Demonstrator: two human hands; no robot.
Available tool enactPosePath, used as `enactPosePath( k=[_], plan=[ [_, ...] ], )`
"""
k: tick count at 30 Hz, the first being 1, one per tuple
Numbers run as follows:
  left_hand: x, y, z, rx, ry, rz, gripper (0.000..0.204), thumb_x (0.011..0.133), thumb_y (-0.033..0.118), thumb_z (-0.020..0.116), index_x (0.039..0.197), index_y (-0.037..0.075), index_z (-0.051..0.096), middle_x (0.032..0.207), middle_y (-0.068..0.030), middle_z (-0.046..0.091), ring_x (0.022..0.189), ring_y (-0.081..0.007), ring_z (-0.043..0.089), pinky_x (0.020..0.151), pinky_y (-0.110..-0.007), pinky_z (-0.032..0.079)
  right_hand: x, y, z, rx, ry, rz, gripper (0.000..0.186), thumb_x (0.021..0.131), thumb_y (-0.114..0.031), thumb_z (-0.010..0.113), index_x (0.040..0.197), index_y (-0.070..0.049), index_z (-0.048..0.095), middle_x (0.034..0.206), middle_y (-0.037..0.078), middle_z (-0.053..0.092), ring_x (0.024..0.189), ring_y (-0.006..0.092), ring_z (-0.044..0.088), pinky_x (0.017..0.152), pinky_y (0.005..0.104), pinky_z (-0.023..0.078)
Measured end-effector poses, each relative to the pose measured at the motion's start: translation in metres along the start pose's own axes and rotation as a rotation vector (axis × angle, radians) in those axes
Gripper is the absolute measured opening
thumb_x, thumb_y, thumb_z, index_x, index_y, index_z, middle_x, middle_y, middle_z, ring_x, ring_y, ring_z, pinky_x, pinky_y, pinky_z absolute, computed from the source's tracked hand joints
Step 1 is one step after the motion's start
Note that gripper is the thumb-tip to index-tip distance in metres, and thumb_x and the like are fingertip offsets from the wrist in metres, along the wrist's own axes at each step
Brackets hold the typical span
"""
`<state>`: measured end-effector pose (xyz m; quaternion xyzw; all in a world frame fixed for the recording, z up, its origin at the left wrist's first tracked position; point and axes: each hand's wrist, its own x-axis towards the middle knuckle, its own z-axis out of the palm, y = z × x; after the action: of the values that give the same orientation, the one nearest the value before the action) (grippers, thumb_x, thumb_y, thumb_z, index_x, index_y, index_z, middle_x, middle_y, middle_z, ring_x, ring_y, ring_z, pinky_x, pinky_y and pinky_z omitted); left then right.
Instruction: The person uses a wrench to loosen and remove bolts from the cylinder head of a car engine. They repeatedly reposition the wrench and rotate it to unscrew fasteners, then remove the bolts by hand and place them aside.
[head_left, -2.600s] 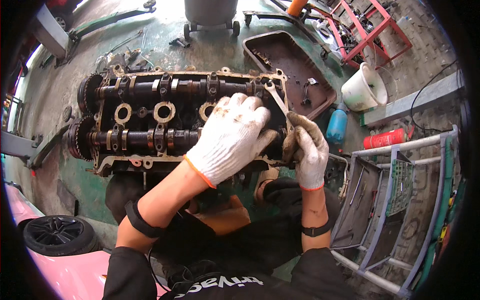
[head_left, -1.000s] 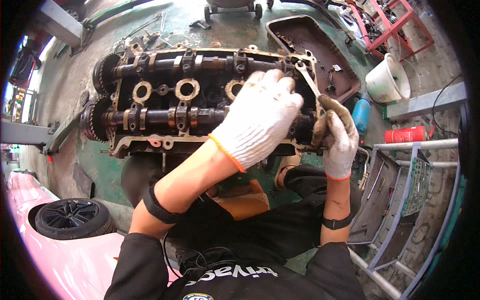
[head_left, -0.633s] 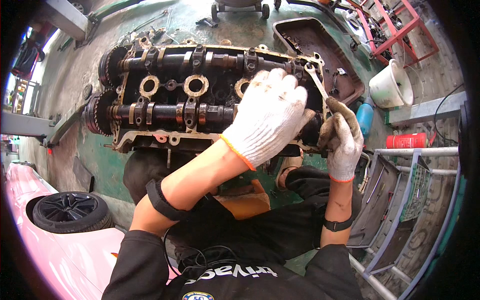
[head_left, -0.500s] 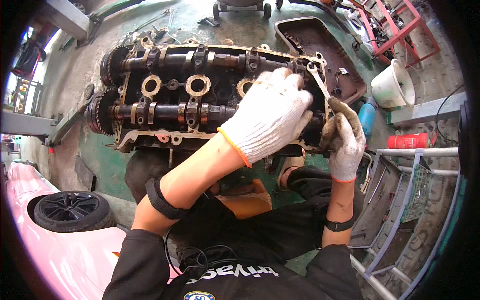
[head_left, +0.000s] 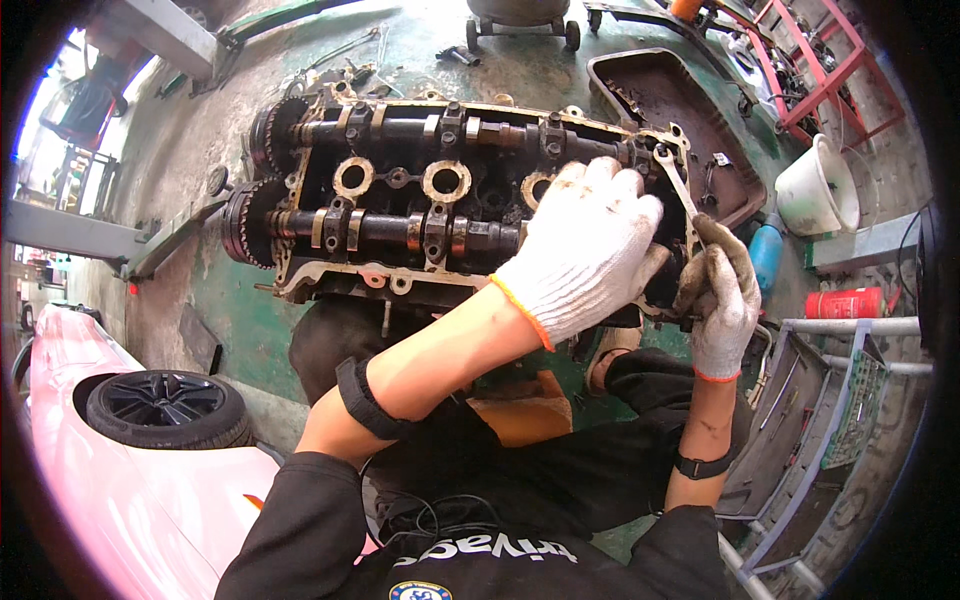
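Note:
A cylinder head (head_left: pixel 400 275) with two exposed camshafts lies across the upper middle, with toothed gears at its left end. My left hand (head_left: pixel 590 235), in a white knitted glove with an orange cuff, reaches over its right part. The fingers curl down over the camshaft area, and whatever they hold is hidden beneath the glove. My right hand (head_left: pixel 722 300), in a dirtier matching glove, is closed around the lower end of a wrench (head_left: pixel 679 186). The wrench's upper end rests at the far right corner of the cylinder head.
A dark drip tray (head_left: pixel 735 185) with small parts sits behind on the right. Beyond my right hand are a blue bottle (head_left: pixel 767 255), a white bucket (head_left: pixel 818 190), a red cylinder (head_left: pixel 843 303) and a metal frame cart (head_left: pixel 845 400). A pink car body (head_left: pixel 110 500) with a wheel (head_left: pixel 170 408) lies left.
The whole scene has shifted rightward and slightly down in the picture. Both hands and the wrench keep nearly the same places on the cylinder head.

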<state>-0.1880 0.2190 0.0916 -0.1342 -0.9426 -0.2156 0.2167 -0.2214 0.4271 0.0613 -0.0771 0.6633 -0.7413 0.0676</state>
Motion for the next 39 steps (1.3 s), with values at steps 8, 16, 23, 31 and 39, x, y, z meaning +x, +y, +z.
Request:
enactPosePath(
  k=[8,16,23,31,39],
  plan=[
    [0.001,0.007,0.005,0.147,-0.001,-0.008,0.022,0.087,0.030,0.074,0.092,0.008,0.073,0.096,-0.0095,0.068,0.100,-0.0293,0.063,0.089,-0.043,0.049,0.000,0.001,0.001,-0.006,0.006,-0.010,0.032,0.104,-0.008,0.053,0.130,0.006,0.066,0.118,0.009,0.073,0.080,0.0063,0.061,0.073,0.0214,0.049],
    [0.000,-0.001,-0.006,-0.013,-0.062,-0.022,0.021,0.088,0.028,0.073,0.092,0.007,0.073,0.097,-0.0107,0.068,0.101,-0.0294,0.064,0.088,-0.043,0.051,0.000,-0.001,0.001,0.005,0.033,0.007,0.033,0.104,-0.007,0.053,0.130,0.006,0.066,0.114,0.009,0.073,0.079,0.0060,0.061,0.072,0.0212,0.049],
    [0.002,-0.001,0.000,0.071,-0.012,0.062,0.020,0.084,0.025,0.073,0.089,0.006,0.069,0.092,-0.0113,0.065,0.098,-0.0303,0.061,0.089,-0.042,0.047,0.000,-0.001,-0.002,0.014,-0.022,0.004,0.032,0.104,-0.006,0.052,0.131,0.007,0.065,0.119,0.011,0.072,0.081,0.0062,0.061,0.074,0.0219,0.050],
    [0.001,-0.005,0.005,0.018,-0.068,0.077,0.024,0.090,0.029,0.072,0.091,0.005,0.070,0.100,-0.0117,0.066,0.103,-0.0304,0.062,0.091,-0.043,0.049,0.001,0.004,-0.002,-0.034,0.047,-0.001,0.032,0.104,-0.007,0.052,0.130,0.007,0.065,0.127,0.014,0.071,0.095,0.0107,0.066,0.086,0.0247,0.052],
    [0.003,0.000,0.006,0.095,-0.020,0.036,0.029,0.089,0.033,0.073,0.092,0.005,0.073,0.098,-0.0117,0.067,0.104,-0.0302,0.063,0.093,-0.043,0.049,0.000,0.000,-0.001,-0.034,0.013,0.003,0.032,0.104,-0.008,0.052,0.130,0.006,0.066,0.122,0.012,0.072,0.088,0.0090,0.065,0.080,0.0235,0.052]
  ],
)
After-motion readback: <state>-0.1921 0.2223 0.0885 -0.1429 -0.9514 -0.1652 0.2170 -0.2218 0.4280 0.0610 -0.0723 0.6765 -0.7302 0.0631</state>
